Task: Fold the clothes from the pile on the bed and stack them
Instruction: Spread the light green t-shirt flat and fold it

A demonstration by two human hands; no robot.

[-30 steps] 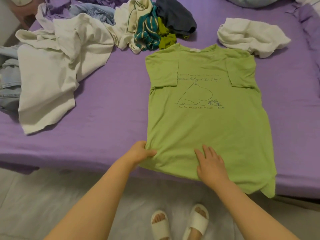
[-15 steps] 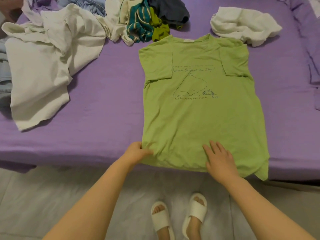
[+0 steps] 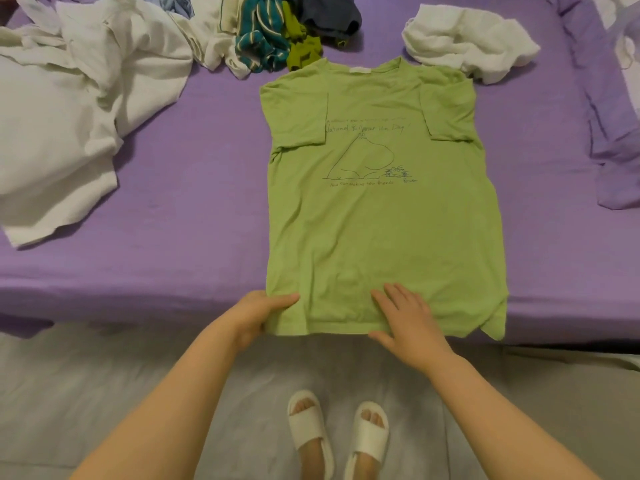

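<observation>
Pinching the near-left hem corner of the green T-shirt [image 3: 377, 220] with my left hand [image 3: 258, 315], I press my right hand [image 3: 407, 317] flat on the hem. It lies spread on the bed [image 3: 194, 188], sleeves folded in; the pile [image 3: 104, 81] far left waits unfolded, nothing stacked.

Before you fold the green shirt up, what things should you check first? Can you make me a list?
1. Green shirt lies flat on the purple bed: ok.
2. Both sleeves folded in over the front: ok.
3. Left hand holds the hem corner: ok, thumb on top, fingers underneath.
4. Right hand has hold of the hem: not ok, it lies flat on the cloth.
5. Right hem corner neat: not ok, it droops over the bed's edge.
6. Room further up to fold onto: ok, though the clothes pile touches the collar.
</observation>
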